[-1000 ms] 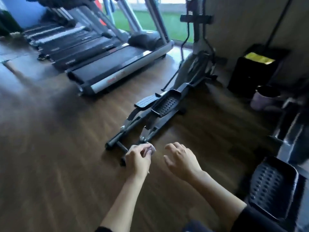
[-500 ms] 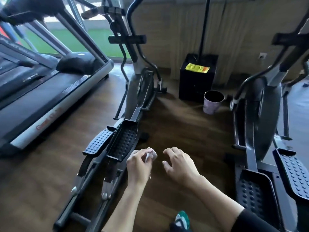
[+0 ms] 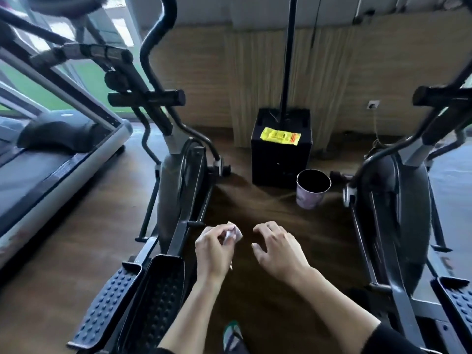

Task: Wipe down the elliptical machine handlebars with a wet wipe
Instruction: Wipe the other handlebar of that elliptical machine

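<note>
My left hand (image 3: 213,247) pinches a small crumpled white wet wipe (image 3: 233,234) low in the middle of the head view. Beside it, my right hand (image 3: 277,249) hovers with loosely curled fingers and holds nothing. A dark elliptical machine (image 3: 178,180) stands to the left of my hands; its horizontal black handlebar (image 3: 146,98) and curved moving handle (image 3: 153,34) rise well above and beyond them. A second elliptical (image 3: 398,200) stands on the right, its handlebar (image 3: 441,94) at the upper right. Neither hand touches a handlebar.
A black box (image 3: 281,152) with a yellow wipe packet (image 3: 279,136) on top stands against the wooden wall, a black pole rising from it. A small lilac bin (image 3: 311,189) sits on the wooden floor beside it. A treadmill (image 3: 51,162) fills the left side.
The view has swung right and closer, so the left elliptical's handlebars and a second elliptical have come into view. Both hands keep the same pose, wipe still pinched in the left.
</note>
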